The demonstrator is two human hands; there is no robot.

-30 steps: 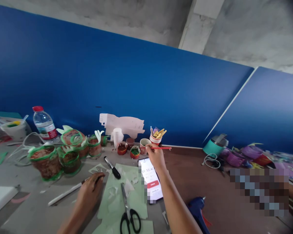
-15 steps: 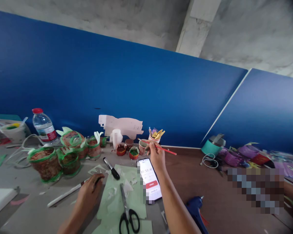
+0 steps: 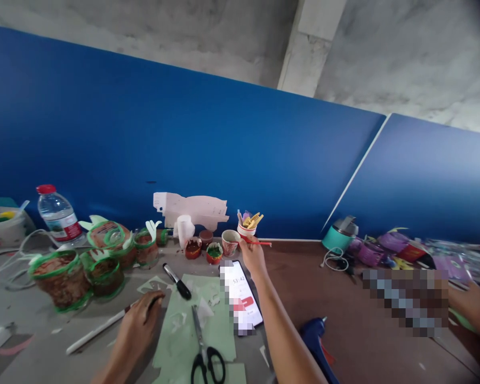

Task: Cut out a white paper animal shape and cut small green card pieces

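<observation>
My right hand is closed on a red paintbrush, which points sideways beside a stained paper cup. Behind it stands a cup of yellow tools. My left hand rests on the grey table with its fingers curled; whatever may be in them cannot be made out. Under its wrist side lies a white pen. Green paper sheets lie between my hands, with black scissors on top and a black marker at their upper edge. A lit phone lies below my right hand.
Red paint pots stand left of the paper cup. Several green-rimmed brown jars and a water bottle are at the left. A blue glue gun lies right of my forearm. Another person's hand is at the far right.
The view has shifted, moving most things slightly left. My right hand has drawn the brush back from above the paper cup to its right side. My left hand stays on the table.
</observation>
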